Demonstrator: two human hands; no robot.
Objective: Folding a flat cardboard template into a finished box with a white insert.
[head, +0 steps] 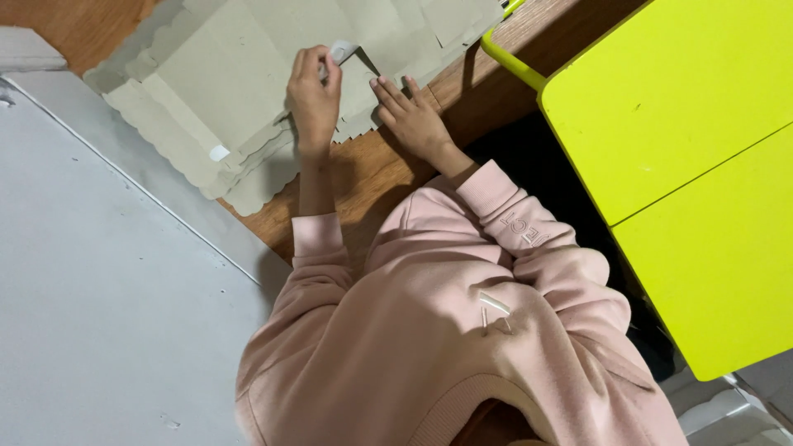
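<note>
Grey board (99,314), flat and matt with small scuffs, across the lower left, cut off by the frame edges. Yellow-green table (686,165), smooth and glossy, split by one straight seam, filling the right side; tubular frame of the same colour poking out at its upper left corner. Pink sweatshirt (446,330), soft knit with ribbed cuffs, covering the middle bottom; raised lettering on one sleeve too faint to make out. Brown wooden desktop (372,165), grained, mostly buried under other things. Flat grey-brown cardboard sheet (223,83), die-cut with scalloped edges and fold creases, lying on that desktop at top centre, its upper part running out of view; layers along the lower edge hard to count. Left hand (314,95) curled over, fingertips pinching a small pale tab (340,51) at a fold in the cardboard; thumb hidden behind the knuckles. Right hand (413,116) flat, fingers spread slightly and pressed onto the scalloped flap just beside the tab.
</note>
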